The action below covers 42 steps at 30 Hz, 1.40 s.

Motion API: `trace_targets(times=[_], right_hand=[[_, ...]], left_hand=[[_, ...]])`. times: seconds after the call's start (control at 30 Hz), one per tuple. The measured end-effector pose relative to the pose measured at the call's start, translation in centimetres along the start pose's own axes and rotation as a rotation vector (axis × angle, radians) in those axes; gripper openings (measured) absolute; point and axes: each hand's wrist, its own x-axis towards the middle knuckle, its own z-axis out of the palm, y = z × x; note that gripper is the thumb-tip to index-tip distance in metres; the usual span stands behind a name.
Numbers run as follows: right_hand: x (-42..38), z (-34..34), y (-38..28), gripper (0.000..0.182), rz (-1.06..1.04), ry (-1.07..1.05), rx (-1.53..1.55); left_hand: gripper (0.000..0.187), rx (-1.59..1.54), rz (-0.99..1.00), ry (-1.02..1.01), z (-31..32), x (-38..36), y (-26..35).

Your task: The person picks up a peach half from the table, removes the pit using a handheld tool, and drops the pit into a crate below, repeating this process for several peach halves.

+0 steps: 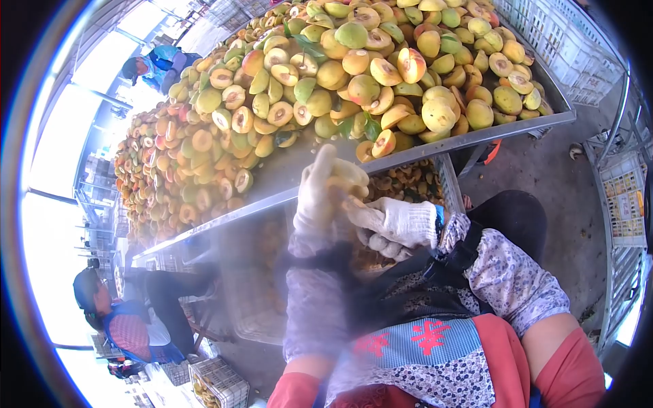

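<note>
My left hand point(328, 187), in a white knit glove, is raised in front of the metal table edge, with its fingers curled. A yellowish patch shows at its palm, too blurred to name. My right hand point(400, 224), in a similar glove with a stained fingertip, meets it from the right. Its fingers are bent closed, and whatever they hold is hidden. Just beyond both hands, a great heap of yellow-green peaches point(320, 88), many cut in half with the pit hollow showing, covers the metal table point(469, 141).
Below the table edge, a crate point(445, 183) holds brownish fruit pieces. Stacked white crates point(568, 51) stand at the far right. One person point(136, 319) sits at the lower left, another point(163, 64) behind the heap. A crate point(221, 384) of fruit sits on the floor.
</note>
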Motion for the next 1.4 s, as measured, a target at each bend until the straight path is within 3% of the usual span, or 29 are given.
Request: trace_targets(times=[0.03,0.07,0.13,0.17,0.2,0.23,0.27,0.3,0.33,0.4,0.43,0.53,0.57,0.6,0.67,0.73,0.8,0.83,0.9,0.93,0.97,1.0,1.1,1.2,1.27,1.3,1.33,1.4], right_hand=[[-1.0,0.9,-0.9,0.064,-0.164,0.044,-0.034],[-1.0,0.9,-0.8,0.064,-0.161,0.044,-0.034],[-1.1,0.8,-0.5,0.061,0.047,0.034,0.068],[-1.4,0.8,-0.9,0.049,0.086,0.000,0.151],[-1.0,0.7,-0.7,0.049,0.086,0.000,0.146],[-0.2,0.6,-0.1,0.049,0.031,-0.059,0.223],[0.1,0.7,0.1,0.048,-0.022,-0.119,0.306],[0.3,1.1,0.1,0.046,-0.042,0.033,-0.011],[0.9,1.1,1.0,0.046,-0.041,0.031,-0.009],[2.3,0.7,3.3,0.040,-0.560,0.370,-0.569],[1.0,0.4,2.0,0.036,-0.351,0.408,-0.814],[-0.9,-0.2,0.7,0.038,-0.040,0.424,-1.205],[-1.0,-0.4,1.0,0.038,-0.042,0.428,-1.201],[-0.9,-0.7,1.4,0.039,-0.024,0.502,-1.156],[-0.8,-1.3,1.9,0.042,-0.008,0.584,-1.106],[-0.4,-1.4,1.7,0.041,-0.061,0.688,-1.058],[-0.7,-1.0,1.3,0.040,-0.082,0.714,-1.062],[-0.9,-0.9,1.3,0.040,-0.119,0.703,-1.075],[-0.6,-1.0,2.0,0.040,-0.139,0.705,-1.080],[-0.8,-1.1,2.0,0.040,-0.139,0.711,-1.080],[-1.0,-1.2,2.0,0.040,-0.127,0.683,-1.091],[-1.2,-1.3,2.0,0.039,-0.114,0.654,-1.102],[-1.6,-1.4,2.0,0.040,-0.171,0.658,-1.084],[-1.5,-1.1,1.4,0.039,-0.179,0.616,-1.090],[-1.5,-0.8,0.6,0.039,-0.152,0.607,-1.101],[-1.7,-0.6,0.4,0.039,-0.120,0.597,-1.110],[-1.9,-0.6,0.1,0.039,-0.117,0.597,-1.109],[-2.4,-0.5,-0.4,0.037,-0.144,0.621,-1.078]], left_hand=[[0.035,0.137,-0.056,-0.016,0.2,0.1,0.5],[0.034,0.273,-0.117,-0.031,0.3,0.1,0.6],[0.034,0.230,-0.100,-0.041,0.1,-0.1,-1.0],[0.034,-0.068,0.084,-0.102,0.3,-0.2,-2.3],[0.034,-0.366,0.271,-0.161,0.3,-0.2,-3.3],[0.049,-0.285,0.040,0.117,2.7,-0.3,-0.4],[0.049,-0.282,0.042,0.117,2.9,-0.2,-0.1],[0.045,-0.416,0.025,0.263,2.9,0.1,0.1],[0.041,-0.550,0.005,0.411,2.9,0.2,0.1],[0.037,-0.525,0.009,0.423,2.1,-0.1,0.7],[0.037,-0.492,-0.004,0.437,1.6,-0.4,1.3],[0.041,-0.360,0.025,0.525,-1.8,-2.3,3.0],[0.041,-0.081,0.133,0.674,-2.3,-3.5,3.9],[0.043,0.096,0.115,0.659,-2.8,-5.2,5.6],[0.049,1.005,0.280,0.647,-9.2,-7.9,6.0],[0.045,1.740,0.154,0.831,-6.9,-8.6,8.1],[0.039,1.393,0.100,0.845,-2.1,-5.9,8.7],[0.036,1.181,0.228,0.748,-1.2,-4.3,6.9],[0.041,1.321,0.147,0.526,1.4,-1.2,4.5],[0.051,1.475,-0.037,0.478,2.1,0.9,2.9],[0.060,1.422,-0.220,0.343,2.7,2.7,1.9],[0.057,1.453,-0.304,0.227,3.5,4.3,1.0],[0.055,1.546,-0.329,0.183,3.5,7.1,-0.7],[0.047,1.441,-0.371,0.163,2.9,7.3,-0.4],[0.039,1.026,-0.384,0.096,1.2,7.1,-0.7],[0.036,0.885,-0.296,0.087,0.2,7.0,-1.3],[0.036,0.883,-0.298,0.085,0.4,6.6,-0.9],[0.029,0.418,-0.187,0.110,0.8,5.6,0.3]])
